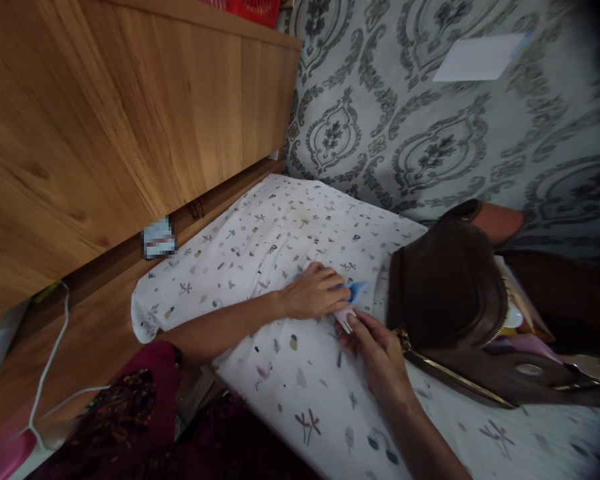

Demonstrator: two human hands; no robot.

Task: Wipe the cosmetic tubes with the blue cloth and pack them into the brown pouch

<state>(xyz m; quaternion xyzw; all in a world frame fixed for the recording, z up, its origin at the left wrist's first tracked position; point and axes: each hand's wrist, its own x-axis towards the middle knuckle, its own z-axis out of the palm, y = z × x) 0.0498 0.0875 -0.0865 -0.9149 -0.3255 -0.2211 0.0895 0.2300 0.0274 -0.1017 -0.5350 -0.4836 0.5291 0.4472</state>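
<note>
Over the printed white sheet [300, 230], my two hands meet close together. My right hand [380, 347] pinches a small white and pinkish item [347, 320] between thumb and fingers; its kind cannot be made out. My left hand [314, 292] is closed, palm down, over a thin, bright blue, see-through item [359, 291] that sticks out past its fingers. Whether the blue and white pieces are joined is unclear, as the fingers cover that spot. Just right of my right hand lies a dark brown leather bag [440, 287], unzipped, with several items showing inside.
Patterned grey wallpaper [400, 127] rises behind the bed, with a white sheet of paper [480, 59] on it. A wooden cabinet [145, 113] borders the left side. On the ledge sits a blurred-out card-like object [159, 239]. A white cable [50, 373] hangs lower left.
</note>
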